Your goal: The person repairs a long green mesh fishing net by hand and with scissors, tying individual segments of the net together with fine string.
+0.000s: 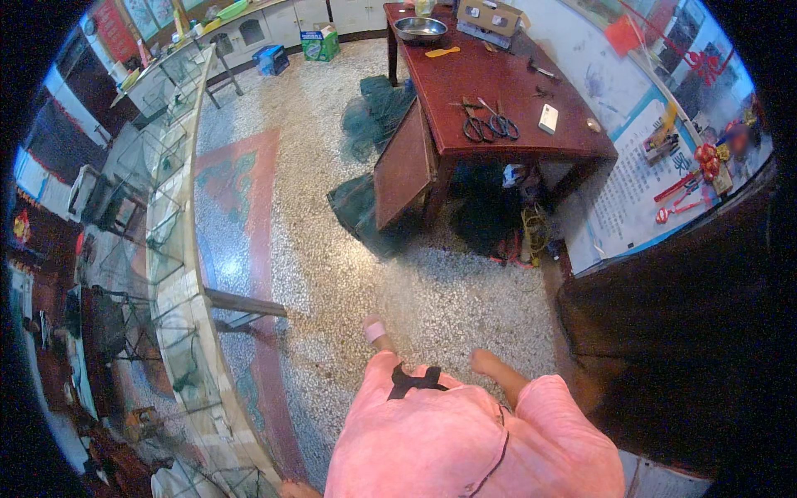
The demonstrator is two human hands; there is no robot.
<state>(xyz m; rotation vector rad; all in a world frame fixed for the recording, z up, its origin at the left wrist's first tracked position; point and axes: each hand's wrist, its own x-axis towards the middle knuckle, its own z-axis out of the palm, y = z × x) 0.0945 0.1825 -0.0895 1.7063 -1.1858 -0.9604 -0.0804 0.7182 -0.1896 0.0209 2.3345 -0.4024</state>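
My right hand hangs over the speckled floor in front of my pink clothing. Its fingers are too indistinct to read, and I see nothing held in it. At the lower edge, only a small part of my left hand shows, beside the long bench; its fingers are cut off. Green netting on wire frames lies stretched along that bench. Ahead, two pairs of scissors lie on the dark red table, near a small white box. Neither hand touches them.
Bundled dark green netting lies beside the table, where a brown board leans. A steel bowl and a cardboard box stand at its far end. A bench leg juts over the floor at left.
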